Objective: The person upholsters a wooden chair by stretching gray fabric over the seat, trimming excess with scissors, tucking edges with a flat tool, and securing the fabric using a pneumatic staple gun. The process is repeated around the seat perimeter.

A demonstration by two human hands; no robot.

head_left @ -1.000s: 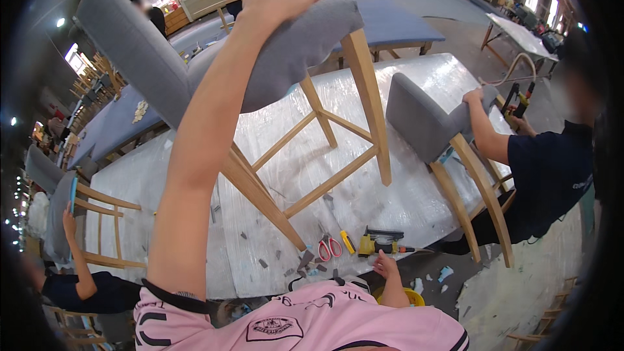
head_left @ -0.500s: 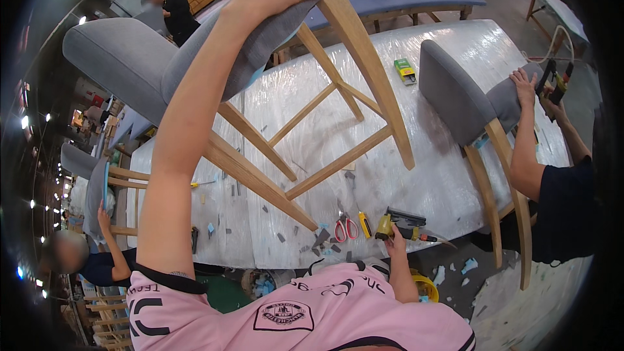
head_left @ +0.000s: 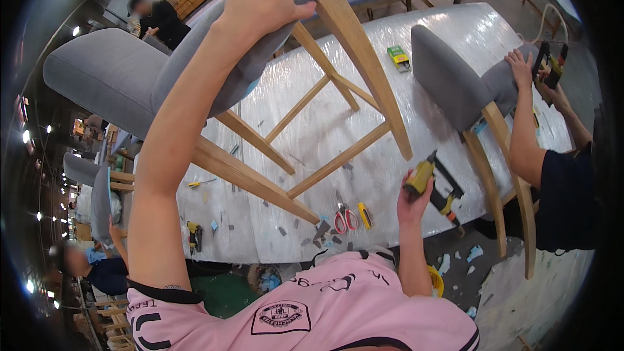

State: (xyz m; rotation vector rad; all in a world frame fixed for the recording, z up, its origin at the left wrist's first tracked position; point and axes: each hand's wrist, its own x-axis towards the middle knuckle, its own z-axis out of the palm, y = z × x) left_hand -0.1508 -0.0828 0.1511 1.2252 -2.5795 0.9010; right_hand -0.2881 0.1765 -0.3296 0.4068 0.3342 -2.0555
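A chair [head_left: 97, 78] with grey upholstery and wooden legs lies tilted over the table, its legs pointing toward the right and near side. My left hand [head_left: 263, 3] is closed over the edge of its seat at the top, thumb near a wooden leg. To the right of the lower legs, my right hand [head_left: 413, 205] grips a yellow-and-black pneumatic staple gun [head_left: 424, 179], raised above the near table edge. Red-handled scissors [head_left: 346, 221], a yellow utility knife [head_left: 364, 216] and grey fabric scraps [head_left: 321, 230] lie below the chair legs.
The table [head_left: 260, 237] is covered in clear plastic film. At right a co-worker's hand [head_left: 520, 68] rests on another grey chair [head_left: 448, 88]. A green-and-yellow box [head_left: 398, 58] lies at the back, another staple gun [head_left: 194, 236] at near left. A yellow bucket [head_left: 436, 281] stands below.
My right hand has lifted the staple gun up and to the right, turning it. The chair under my left hand has shifted slightly left.
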